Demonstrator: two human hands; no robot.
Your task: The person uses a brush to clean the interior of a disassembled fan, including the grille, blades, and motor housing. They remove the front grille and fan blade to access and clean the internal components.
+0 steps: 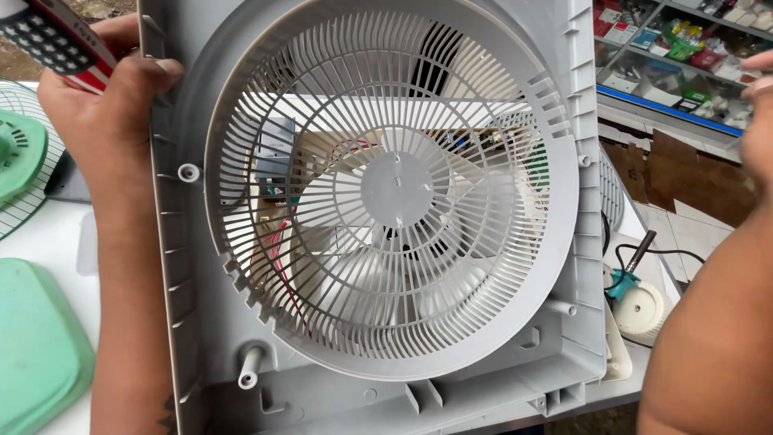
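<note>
A large grey plastic fan housing (181,266) with a round slatted grille (394,189) stands upright and fills the middle of the view. My left hand (105,105) grips its upper left edge, thumb over the rim. The same hand also holds a red and black tool handle (56,40). Through the grille I see white fan blades (362,282), red wires (274,250) and some electrical parts. My right hand (757,121) is raised at the far right, apart from the housing and partly cut off by the frame edge. My right forearm (717,338) crosses the lower right corner.
A green wire fan guard (16,153) and a green plastic cover (36,346) lie on the white table at the left. A small white and teal motor part (636,302) with a black cable sits at the right. Shelves of packaged goods (676,56) and brown cardboard (684,177) stand behind.
</note>
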